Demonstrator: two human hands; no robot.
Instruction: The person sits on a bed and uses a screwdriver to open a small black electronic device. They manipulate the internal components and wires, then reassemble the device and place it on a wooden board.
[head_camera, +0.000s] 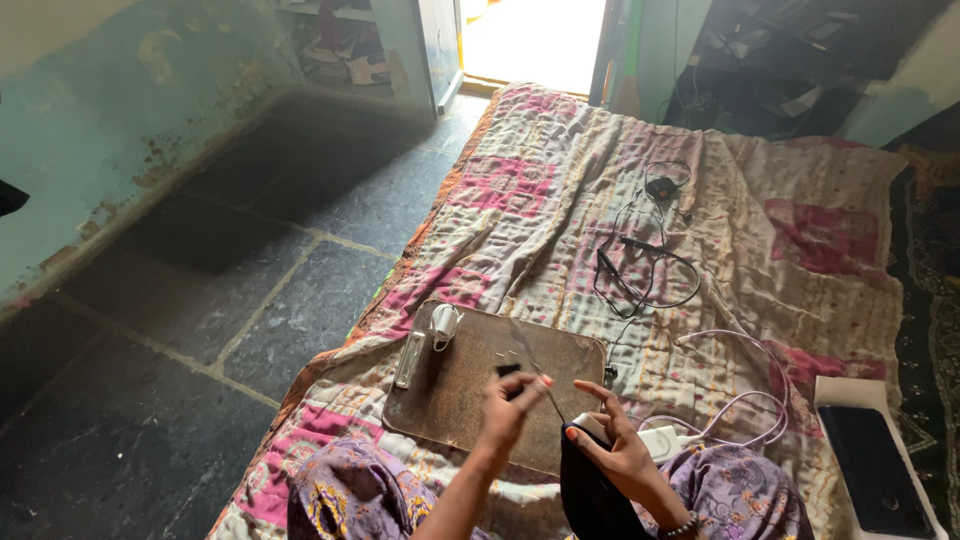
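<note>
I sit on a patchwork quilt (560, 190) with a brown board (470, 385) in front of my knees. My left hand (508, 408) is raised over the board's near edge, fingers pinched on a small black piece (508, 370). A thin wire (535, 370) runs up from between my hands. My right hand (618, 447), with a bead bracelet at the wrist, rests on and grips the top of a black object (592, 490) in my lap; a pale rounded part shows under its fingers. What the black object is cannot be made out.
A small white device (445, 322) and a silvery bar (410, 358) lie on the board's far left corner. Black cables (645, 262) and a pale cable (742, 400) with a white adapter (662, 440) lie on the quilt. A white box (878, 455) sits at right. Dark stone floor (240, 290) lies left.
</note>
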